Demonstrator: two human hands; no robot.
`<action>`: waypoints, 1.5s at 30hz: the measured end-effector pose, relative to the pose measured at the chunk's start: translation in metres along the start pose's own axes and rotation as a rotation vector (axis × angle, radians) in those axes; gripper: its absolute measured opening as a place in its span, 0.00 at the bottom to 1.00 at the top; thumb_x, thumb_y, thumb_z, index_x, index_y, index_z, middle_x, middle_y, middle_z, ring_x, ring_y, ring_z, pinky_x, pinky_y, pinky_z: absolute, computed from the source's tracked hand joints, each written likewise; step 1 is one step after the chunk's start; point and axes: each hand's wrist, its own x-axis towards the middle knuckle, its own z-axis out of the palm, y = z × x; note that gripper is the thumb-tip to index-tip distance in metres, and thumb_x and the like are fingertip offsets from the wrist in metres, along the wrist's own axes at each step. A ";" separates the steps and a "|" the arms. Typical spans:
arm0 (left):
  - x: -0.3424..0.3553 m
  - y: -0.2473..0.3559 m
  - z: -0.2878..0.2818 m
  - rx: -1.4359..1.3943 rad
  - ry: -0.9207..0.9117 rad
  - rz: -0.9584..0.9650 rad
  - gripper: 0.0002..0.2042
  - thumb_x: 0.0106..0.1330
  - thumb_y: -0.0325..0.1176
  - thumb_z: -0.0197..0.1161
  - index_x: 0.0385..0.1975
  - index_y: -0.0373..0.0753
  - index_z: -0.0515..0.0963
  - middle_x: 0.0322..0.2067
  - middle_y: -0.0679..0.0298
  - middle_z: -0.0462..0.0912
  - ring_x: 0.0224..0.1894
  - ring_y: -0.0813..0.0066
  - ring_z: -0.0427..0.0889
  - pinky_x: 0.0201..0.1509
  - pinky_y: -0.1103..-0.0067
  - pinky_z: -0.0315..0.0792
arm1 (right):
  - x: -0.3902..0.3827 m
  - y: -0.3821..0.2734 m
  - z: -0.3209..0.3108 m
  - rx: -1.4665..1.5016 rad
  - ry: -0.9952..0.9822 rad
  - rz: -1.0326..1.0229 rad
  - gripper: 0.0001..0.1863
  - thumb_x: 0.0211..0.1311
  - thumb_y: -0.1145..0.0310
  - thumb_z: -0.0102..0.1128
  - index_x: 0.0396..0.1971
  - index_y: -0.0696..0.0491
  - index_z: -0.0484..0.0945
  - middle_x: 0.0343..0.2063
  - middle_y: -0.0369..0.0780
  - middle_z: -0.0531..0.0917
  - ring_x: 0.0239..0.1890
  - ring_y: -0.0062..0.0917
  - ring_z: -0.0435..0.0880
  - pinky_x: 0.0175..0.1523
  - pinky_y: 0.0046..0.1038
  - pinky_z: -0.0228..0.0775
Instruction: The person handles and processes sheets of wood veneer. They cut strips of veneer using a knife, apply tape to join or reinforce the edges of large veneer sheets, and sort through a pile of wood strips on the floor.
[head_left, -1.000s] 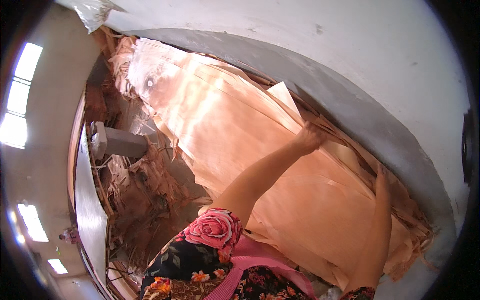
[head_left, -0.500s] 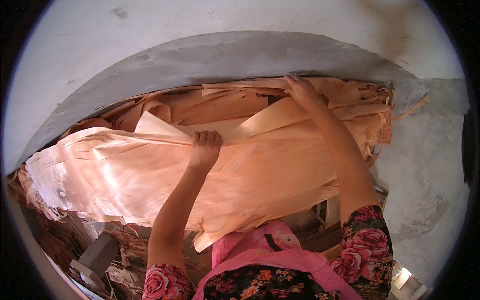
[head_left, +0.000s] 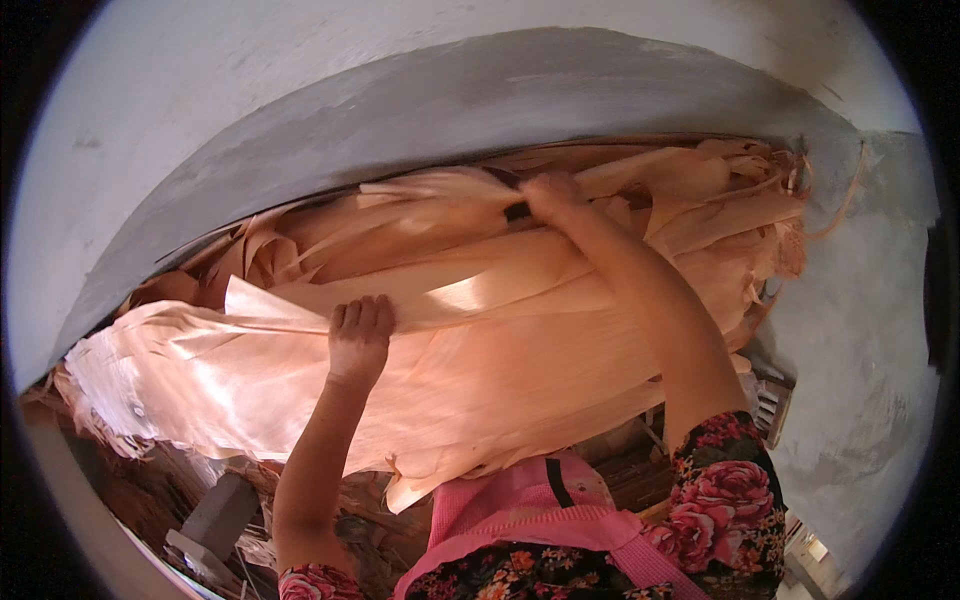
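Observation:
A thick stack of thin, peach-coloured wood veneer sheets (head_left: pixel 480 370) stretches across the view, its near side hanging down in front of me. My left hand (head_left: pixel 362 335) is closed over the folded upper edge of the near sheets, knuckles up. Further back and to the right, my right hand (head_left: pixel 552 197) is curled on the end of a loose veneer strip (head_left: pixel 440 187), beside a dark gap in the pile. Its fingertips are partly hidden. Between both hands lies a folded-back flap (head_left: pixel 470 290), catching the light.
A grey plastered wall (head_left: pixel 480 95) rises right behind the stack. Frayed veneer ends (head_left: pixel 790 245) stick out at the right, near another wall (head_left: pixel 860 330). Below left are a grey block-like bar (head_left: pixel 220 515) and veneer scraps. A pink apron (head_left: pixel 530 500) covers my front.
My right hand has come left and slightly nearer, from the back edge onto a loose strip. My left hand keeps its grip on the near sheets. The view has shifted a little.

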 end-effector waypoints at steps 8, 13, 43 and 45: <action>0.003 0.007 -0.008 -0.005 -0.047 -0.017 0.11 0.48 0.29 0.52 0.32 0.34 0.73 0.28 0.59 0.74 0.33 0.64 0.73 0.42 0.70 0.68 | -0.058 0.001 0.003 -0.087 0.177 -0.294 0.09 0.47 0.71 0.47 0.28 0.51 0.77 0.34 0.41 0.78 0.38 0.35 0.77 0.43 0.36 0.68; 0.002 0.009 -0.011 -0.006 -0.034 -0.004 0.12 0.49 0.29 0.52 0.33 0.35 0.74 0.30 0.59 0.75 0.36 0.63 0.74 0.44 0.68 0.67 | -0.087 -0.003 -0.017 0.275 0.114 -0.184 0.14 0.48 0.72 0.50 0.37 0.54 0.75 0.36 0.43 0.78 0.41 0.38 0.75 0.45 0.33 0.68; 0.000 0.007 -0.003 0.062 -0.072 -0.028 0.09 0.57 0.30 0.51 0.34 0.36 0.74 0.30 0.59 0.77 0.33 0.64 0.76 0.41 0.70 0.68 | -0.045 0.024 -0.055 0.337 0.767 -0.043 0.16 0.51 0.67 0.55 0.40 0.55 0.72 0.43 0.43 0.74 0.51 0.36 0.68 0.54 0.35 0.60; 0.011 -0.001 -0.008 0.025 -0.178 -0.036 0.07 0.56 0.29 0.51 0.31 0.37 0.75 0.27 0.60 0.77 0.30 0.64 0.75 0.38 0.71 0.68 | -0.095 0.031 -0.060 0.471 0.949 -0.034 0.16 0.50 0.69 0.57 0.41 0.55 0.71 0.44 0.42 0.73 0.53 0.36 0.66 0.56 0.34 0.59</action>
